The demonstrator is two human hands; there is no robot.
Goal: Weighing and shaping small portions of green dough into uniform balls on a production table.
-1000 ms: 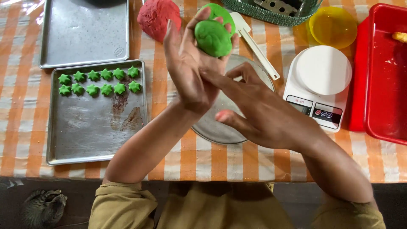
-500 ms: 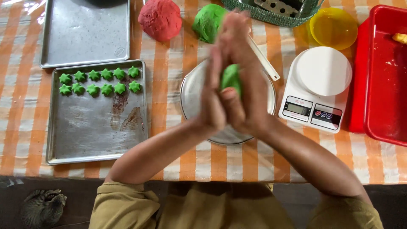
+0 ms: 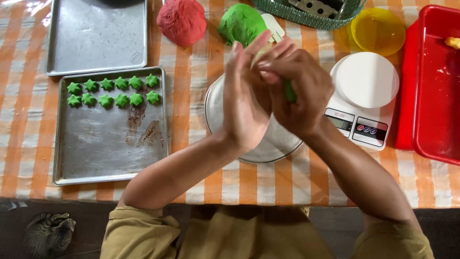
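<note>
My left hand [image 3: 244, 98] and my right hand [image 3: 299, 88] press palm to palm above a round metal plate [image 3: 215, 110]. Between them sits a small piece of green dough [image 3: 289, 91], of which only a sliver shows at the right palm's edge. A large lump of green dough [image 3: 241, 23] lies on the checked cloth just beyond my fingertips, with a red dough lump [image 3: 181, 21] to its left. A baking tray [image 3: 110, 153] at the left holds two rows of small green star-shaped pieces [image 3: 113, 92].
A second, bare baking tray [image 3: 96, 36] lies at the top left. A white kitchen scale [image 3: 362, 98] stands right of the plate, with a yellow bowl [image 3: 377, 29] behind it, a red tray [image 3: 433, 81] at the far right, and a green basket [image 3: 306, 12] at the top. A cat [image 3: 48, 232] lies on the floor.
One second ago my left hand was at the big green lump. Then both hands came together over the plate with a small green piece, and they have since slid against each other.
</note>
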